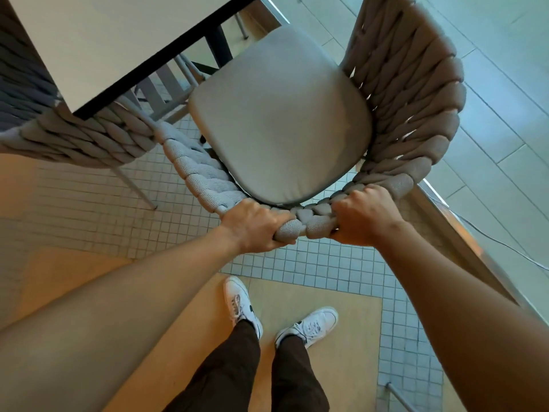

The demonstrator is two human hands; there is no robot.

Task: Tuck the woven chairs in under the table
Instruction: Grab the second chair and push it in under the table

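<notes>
A woven chair [410,93] with thick grey-beige braided rope and a pale seat cushion [276,120] stands in front of me, its seat beside the white table [98,46] rather than under it. My left hand [252,227] and my right hand [362,215] both grip the top of its braided backrest, close together. A second woven chair [77,135] at the left has its backrest against the table's dark edge, seat hidden below the tabletop.
The table's black leg [218,46] rises just beyond the cushion. Small square floor tiles [89,203] and a tan mat [297,295] lie underfoot, with my white shoes on it. A raised threshold [463,233] runs along the right. A metal leg [398,396] shows bottom right.
</notes>
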